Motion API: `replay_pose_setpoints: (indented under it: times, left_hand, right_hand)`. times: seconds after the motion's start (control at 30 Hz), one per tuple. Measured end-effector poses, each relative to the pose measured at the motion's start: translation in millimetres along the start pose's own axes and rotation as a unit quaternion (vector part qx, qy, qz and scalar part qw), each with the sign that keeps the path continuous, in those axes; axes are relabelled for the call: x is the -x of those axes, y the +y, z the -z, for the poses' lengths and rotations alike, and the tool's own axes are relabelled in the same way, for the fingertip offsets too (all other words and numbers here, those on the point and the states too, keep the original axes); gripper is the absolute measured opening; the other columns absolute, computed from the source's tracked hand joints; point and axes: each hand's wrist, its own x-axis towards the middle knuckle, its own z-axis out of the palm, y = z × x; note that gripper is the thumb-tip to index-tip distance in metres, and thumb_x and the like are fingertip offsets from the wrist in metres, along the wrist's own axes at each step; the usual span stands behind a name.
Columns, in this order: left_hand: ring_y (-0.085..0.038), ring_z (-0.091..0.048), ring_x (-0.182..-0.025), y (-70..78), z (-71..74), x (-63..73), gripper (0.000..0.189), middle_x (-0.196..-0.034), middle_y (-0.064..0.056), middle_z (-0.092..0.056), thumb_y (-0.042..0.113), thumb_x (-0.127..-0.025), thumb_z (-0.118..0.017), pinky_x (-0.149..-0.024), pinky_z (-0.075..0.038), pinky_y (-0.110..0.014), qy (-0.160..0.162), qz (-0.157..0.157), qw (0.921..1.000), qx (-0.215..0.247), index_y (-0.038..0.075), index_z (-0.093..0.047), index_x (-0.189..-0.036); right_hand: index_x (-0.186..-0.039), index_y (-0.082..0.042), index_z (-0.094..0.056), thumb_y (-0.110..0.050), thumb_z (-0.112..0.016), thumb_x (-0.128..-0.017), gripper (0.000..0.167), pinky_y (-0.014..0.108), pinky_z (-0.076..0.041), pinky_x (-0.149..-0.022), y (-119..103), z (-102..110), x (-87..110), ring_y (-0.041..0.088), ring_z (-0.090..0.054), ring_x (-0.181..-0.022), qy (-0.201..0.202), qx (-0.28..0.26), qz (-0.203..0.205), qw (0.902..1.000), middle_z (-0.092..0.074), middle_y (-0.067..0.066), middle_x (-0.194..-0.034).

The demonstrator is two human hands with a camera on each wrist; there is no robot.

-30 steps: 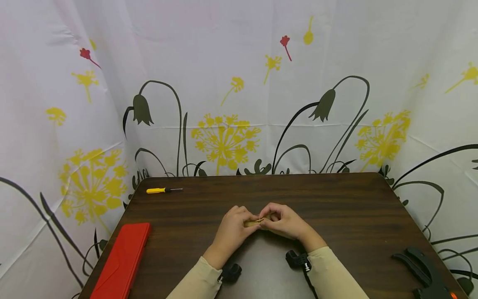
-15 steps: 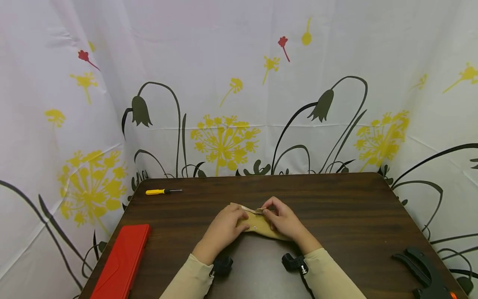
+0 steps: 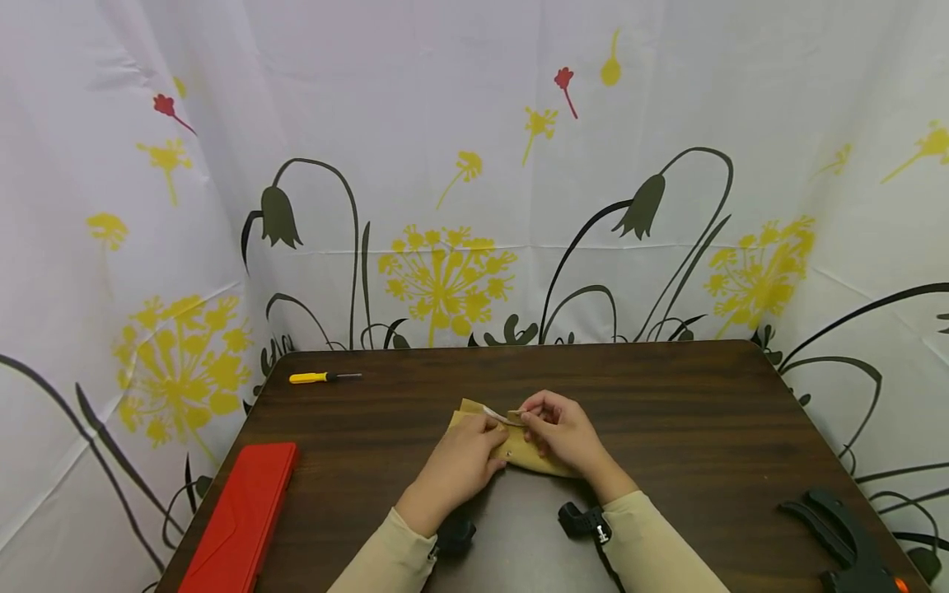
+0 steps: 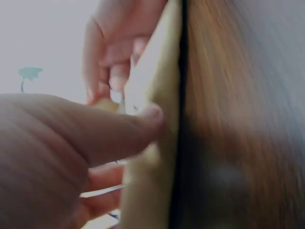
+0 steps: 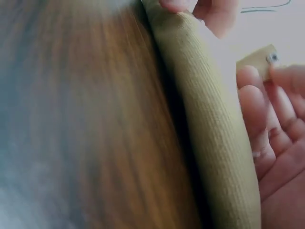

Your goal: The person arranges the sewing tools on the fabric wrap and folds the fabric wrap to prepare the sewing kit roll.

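A tan ribbed-fabric pouch (image 3: 530, 458) is held between both hands over the middle of the table, its long opening edge facing up. My left hand (image 3: 461, 458) grips its left part; in the left wrist view the thumb lies on the near side of the pouch (image 4: 150, 186) with fingers behind. My right hand (image 3: 567, 434) pinches a small tan tab (image 5: 255, 62) at the opening. A metal snap (image 5: 272, 57) shows on that tab in the right wrist view. The pouch's inside is hidden.
On the dark wood table (image 3: 667, 412), a red case (image 3: 240, 515) lies at the left and a yellow-handled screwdriver (image 3: 310, 378) at the back left. A black clamp-like tool (image 3: 845, 535) with an orange part lies at the front right. A floral curtain (image 3: 474, 165) hangs behind.
My hands, at first close together over the mostly hidden pouch, have moved apart, and more of it shows. In the last half second my left hand has shifted slightly right, uncovering the pouch's left end.
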Motion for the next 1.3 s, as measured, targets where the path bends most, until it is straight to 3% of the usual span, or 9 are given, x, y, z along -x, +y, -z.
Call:
replay_pose_setpoints:
  times: [0.1,0.27,0.43,0.67,0.8,0.93,1.03,1.17,1.3]
  left_hand:
    - [-0.023,-0.066,-0.111,-5.5,-1.1,0.1,0.032,-0.119,-0.002,-0.067,0.03,-0.091,-0.091,-0.093,-0.054,-0.047,0.017,0.011,0.9991,0.037,0.016,-0.083,-0.118]
    - [-0.028,-0.053,-0.111,-12.9,-2.7,0.0,0.032,-0.124,-0.007,-0.062,0.034,-0.084,-0.096,-0.09,-0.044,-0.048,0.011,0.047,0.9945,0.093,0.021,-0.085,-0.112]
    - [-0.03,-0.049,-0.112,-16.2,-4.6,-1.5,0.041,-0.129,-0.008,-0.06,0.034,-0.076,-0.1,-0.09,-0.039,-0.048,0.007,0.079,0.9903,0.114,0.027,-0.085,-0.113]
    - [-0.027,-0.05,-0.11,-16.8,-5.7,-1.5,0.034,-0.125,-0.006,-0.06,0.035,-0.081,-0.097,-0.089,-0.038,-0.045,0.015,0.067,0.9921,0.104,0.026,-0.083,-0.11]
    - [-0.023,-0.051,-0.11,-17.4,-4.5,-0.6,0.025,-0.124,-0.002,-0.062,0.039,-0.094,-0.086,-0.091,-0.037,-0.043,0.009,0.054,0.994,0.095,0.026,-0.083,-0.115]
    - [-0.025,-0.055,-0.114,-16.2,-3.4,-1.3,0.031,-0.124,-0.002,-0.064,0.038,-0.102,-0.078,-0.093,-0.042,-0.045,0.01,0.066,0.9934,0.093,0.019,-0.078,-0.127]
    - [-0.029,-0.056,-0.115,-15.8,-3.8,-1.3,0.043,-0.126,-0.007,-0.065,0.041,-0.101,-0.078,-0.096,-0.047,-0.05,0.007,0.085,0.9928,0.085,0.013,-0.072,-0.133]
    - [-0.025,-0.053,-0.103,-16.4,-3.3,-1.2,0.05,-0.116,-0.007,-0.064,0.047,-0.098,-0.08,-0.093,-0.048,-0.047,-0.012,0.098,0.991,0.09,0.009,-0.074,-0.13]
    - [-0.018,-0.046,-0.094,-15.6,-1.5,-1.3,0.046,-0.102,-0.001,-0.056,0.05,-0.092,-0.086,-0.088,-0.043,-0.04,-0.032,0.097,0.9865,0.128,0.013,-0.076,-0.119]
  right_hand:
    - [-0.102,-0.01,-0.079,-0.015,-0.081,-0.099,0.006,0.019,-0.043,-0.052,1.8,1.5,0.3,0.005,-0.053,-0.059,-0.044,0.05,0.036,0.9971,-0.071,0.001,-0.081]
    - [-0.098,-0.013,-0.084,-0.013,-0.085,-0.094,0.004,0.02,-0.04,-0.055,1.1,4.5,1.4,0.002,-0.049,-0.063,-0.101,0.109,0.087,0.9851,-0.073,-0.006,-0.085]
    - [-0.098,-0.027,-0.086,-0.016,-0.087,-0.094,0.012,0.021,-0.043,-0.057,-1.5,6.5,2.5,0.003,-0.051,-0.065,-0.122,0.139,0.109,0.9767,-0.07,-0.007,-0.087]
    - [-0.102,-0.027,-0.083,-0.016,-0.085,-0.096,0.013,0.024,-0.043,-0.057,-1.8,5.7,2.4,0.006,-0.053,-0.067,-0.115,0.168,0.125,0.971,-0.067,-0.007,-0.088]
    - [-0.108,-0.027,-0.08,-0.024,-0.082,-0.1,0.008,0.022,-0.044,-0.059,-1.1,3.9,1.3,0.004,-0.053,-0.067,-0.093,0.178,0.093,0.9751,-0.068,-0.007,-0.092]
    - [-0.112,-0.016,-0.076,-0.023,-0.076,-0.105,0.01,0.022,-0.045,-0.05,-0.6,4.5,0.6,0.008,-0.052,-0.057,-0.069,0.072,0.009,0.995,-0.066,0.003,-0.081]
    - [-0.116,-0.011,-0.072,-0.021,-0.072,-0.107,0.013,0.024,-0.043,-0.043,-0.8,5.1,-0.5,0.013,-0.049,-0.047,-0.037,0.008,-0.04,0.9985,-0.063,0.009,-0.072]
    - [-0.114,-0.013,-0.072,-0.022,-0.072,-0.107,0.011,0.023,-0.042,-0.042,-1.1,4.8,-2.2,0.013,-0.048,-0.047,-0.017,0.019,-0.057,0.998,-0.062,0.007,-0.071]
    - [-0.11,-0.016,-0.073,-0.021,-0.073,-0.106,0.007,0.023,-0.044,-0.046,-2.4,3.2,-2.4,0.014,-0.056,-0.055,-0.016,0.047,-0.057,0.9971,-0.063,0.005,-0.074]
